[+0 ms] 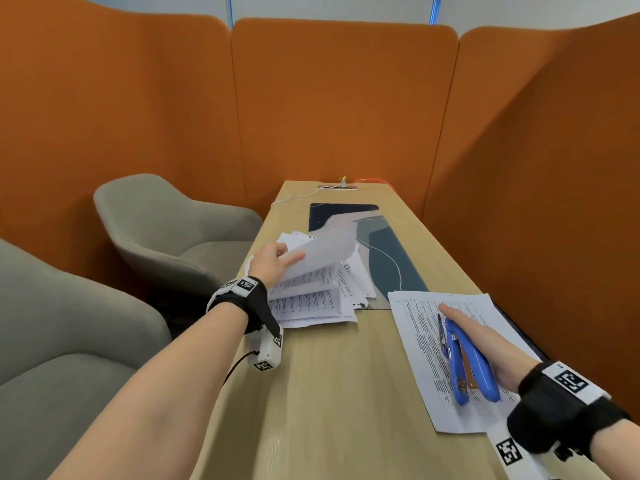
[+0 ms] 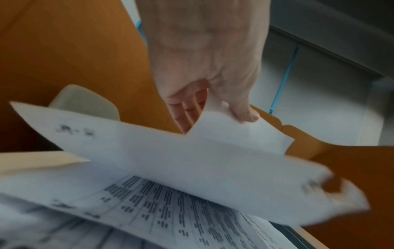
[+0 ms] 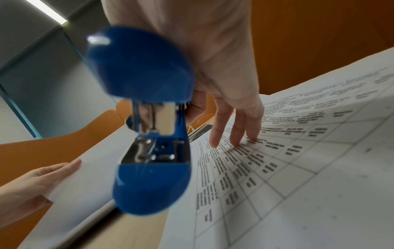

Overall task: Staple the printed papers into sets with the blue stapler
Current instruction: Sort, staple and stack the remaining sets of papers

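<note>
We're mid-task: left hand (image 1: 273,263) pinching the top sheet (image 1: 325,249) off the loose pile (image 1: 311,296), right hand (image 1: 485,344) gripping the blue stapler (image 1: 464,362) over one set (image 1: 446,358) on the table (image 1: 329,393), pile unstapled.

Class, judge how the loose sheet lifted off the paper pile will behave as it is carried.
Probably floppy: the sheet already curves above the pile. Likely very light, since the left hand pinches only its edge.

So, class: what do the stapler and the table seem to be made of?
Stapler: glossy blue shell, probably plastic, judging by the highlight; shiny metal parts inside.
Table: pale top with faint wood grain and matte sheen, so wood or laminate; the pictures cannot settle which.
</note>
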